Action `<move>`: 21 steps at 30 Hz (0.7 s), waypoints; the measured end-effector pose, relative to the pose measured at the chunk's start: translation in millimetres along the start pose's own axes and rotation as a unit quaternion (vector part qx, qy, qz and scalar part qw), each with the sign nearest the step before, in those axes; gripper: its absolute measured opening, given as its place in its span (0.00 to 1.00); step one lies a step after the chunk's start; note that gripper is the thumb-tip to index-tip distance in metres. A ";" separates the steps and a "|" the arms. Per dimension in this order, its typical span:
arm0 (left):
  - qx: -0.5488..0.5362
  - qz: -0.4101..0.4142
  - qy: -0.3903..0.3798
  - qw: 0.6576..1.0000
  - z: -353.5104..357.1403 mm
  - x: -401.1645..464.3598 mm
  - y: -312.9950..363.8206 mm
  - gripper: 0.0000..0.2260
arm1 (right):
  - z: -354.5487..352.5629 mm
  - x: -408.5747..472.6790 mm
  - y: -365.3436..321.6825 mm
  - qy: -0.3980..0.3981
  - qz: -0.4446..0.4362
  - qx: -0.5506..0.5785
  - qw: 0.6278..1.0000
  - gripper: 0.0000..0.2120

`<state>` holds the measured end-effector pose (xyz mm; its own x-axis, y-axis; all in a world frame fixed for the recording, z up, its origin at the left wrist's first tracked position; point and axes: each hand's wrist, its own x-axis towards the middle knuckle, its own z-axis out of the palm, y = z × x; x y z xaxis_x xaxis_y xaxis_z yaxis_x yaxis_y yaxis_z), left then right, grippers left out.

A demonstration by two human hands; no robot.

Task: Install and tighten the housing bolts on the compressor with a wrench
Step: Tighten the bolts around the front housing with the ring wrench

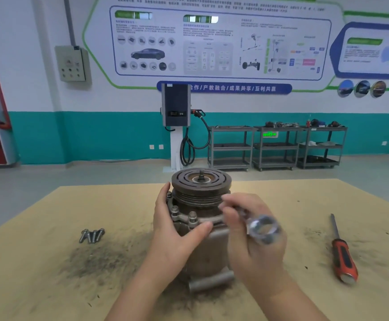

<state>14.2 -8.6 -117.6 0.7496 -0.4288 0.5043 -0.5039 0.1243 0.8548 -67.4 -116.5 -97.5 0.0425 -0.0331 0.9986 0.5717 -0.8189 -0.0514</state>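
Because the compressor [200, 228] stands on end with its pulley up, it would twist under any turning force, so my left hand [175, 230] wraps its near-left side, palm on the casing, thumb lying across the front below the flange and fingers curled round the back. That grip is closed on the body to brace it. Two bolts [192, 216] already stand in the flange just above my thumb, close to it but not under it. My right hand [256, 237] is clamped on the wrench [261, 229], whose ring end sticks out toward me, blurred; the working end runs under my fingertips toward the flange on the right side. Whether it sits on a bolt head there I cannot tell, since my fingers cover the spot. Spare bolts [92, 235] lie bunched on the table [49, 286] well to the left, within reach for the holes I judge unfilled. A screwdriver [342, 253] lies far right, unused.
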 end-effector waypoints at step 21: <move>-0.002 -0.006 -0.002 1.000 -3.0 -2.4 -7.3 0.41 | -18.4 2.2 18.6 0.254 0.338 0.201 0.884 0.08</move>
<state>17.3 -5.9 -124.6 0.7540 -0.4334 0.4936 -0.4932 0.1229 0.8612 -71.8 -142.4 -96.0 0.1701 -0.7740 0.6099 0.8053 -0.2475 -0.5387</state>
